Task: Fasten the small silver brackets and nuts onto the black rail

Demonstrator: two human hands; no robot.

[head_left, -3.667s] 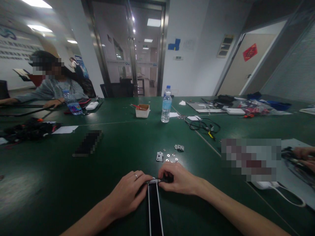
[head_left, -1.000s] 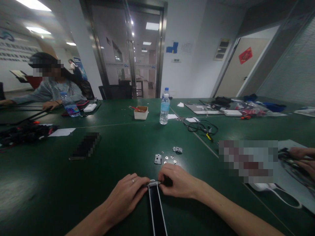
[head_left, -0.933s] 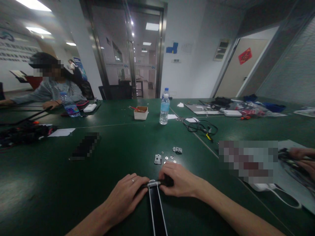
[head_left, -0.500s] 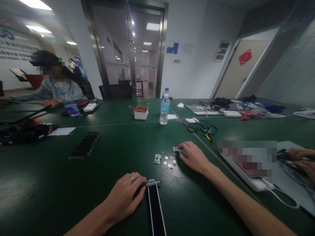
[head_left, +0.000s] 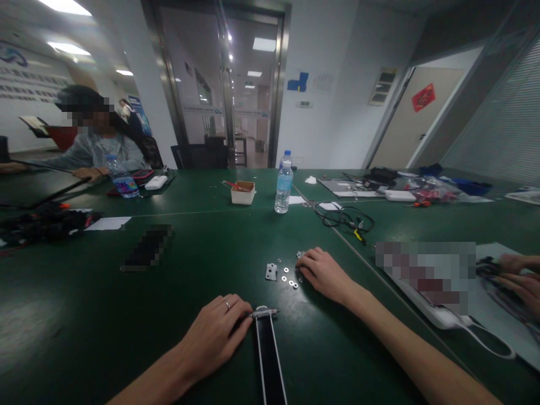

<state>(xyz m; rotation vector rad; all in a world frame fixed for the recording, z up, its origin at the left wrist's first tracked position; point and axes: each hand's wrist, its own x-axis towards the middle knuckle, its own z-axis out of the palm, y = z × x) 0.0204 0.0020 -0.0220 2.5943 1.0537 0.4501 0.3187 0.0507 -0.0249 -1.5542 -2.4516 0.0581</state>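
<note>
My left hand (head_left: 221, 326) has thumb and fingers closed on the left end of a metal rod (head_left: 265, 313). That rod lies across the top of a long black strip with pale edges (head_left: 270, 357), which runs toward me out of view. My right hand (head_left: 324, 273) rests on the table, its fingers bent together over small loose parts; what the fingertips hold, if anything, is hidden. Several metal washers (head_left: 291, 282) lie just left of it. A small metal plate with holes (head_left: 271, 272) is beside them. Another metal piece (head_left: 300, 255) is partly covered by my right fingers.
Ahead stand water bottles (head_left: 284, 188) and a small open box (head_left: 243, 193). Black cables (head_left: 352, 216) lie right of the bottles. A phone-like dark object (head_left: 147, 247) is at left. Other people's hands (head_left: 521, 273) hold cables at the right edge; another person sits far left.
My right hand has moved slightly down and left, from the metal piece onto the washers beside it. My left hand stays at the rod's end.
</note>
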